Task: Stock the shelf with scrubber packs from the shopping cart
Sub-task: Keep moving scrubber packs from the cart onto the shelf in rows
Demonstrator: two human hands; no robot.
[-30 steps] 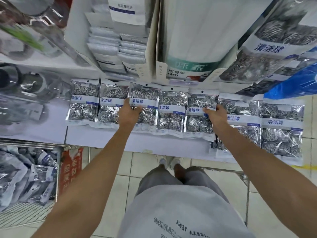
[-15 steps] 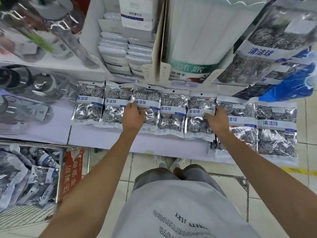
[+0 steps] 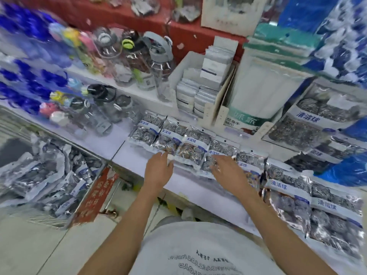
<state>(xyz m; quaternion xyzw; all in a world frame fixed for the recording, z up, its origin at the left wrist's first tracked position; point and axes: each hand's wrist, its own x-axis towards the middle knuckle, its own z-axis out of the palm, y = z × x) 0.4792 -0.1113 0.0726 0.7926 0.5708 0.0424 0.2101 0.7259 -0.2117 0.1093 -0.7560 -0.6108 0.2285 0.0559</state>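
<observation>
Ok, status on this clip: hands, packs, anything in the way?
Left hand open, right hand open, both empty. Scrubber packs lined along shelf; more in cart. Nothing blocking.

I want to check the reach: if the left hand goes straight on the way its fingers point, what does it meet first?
Probably the scrubber pack just beyond the left hand; the fingertips already sit at its lower edge. Blur leaves contact unclear.

Bare shelf (image 3: 119, 144) left of scrubber packs (image 3: 190, 149)

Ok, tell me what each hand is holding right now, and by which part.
Nothing. The left hand and right hand are both open and empty, over the front edge of the scrubber packs on the shelf.
</observation>
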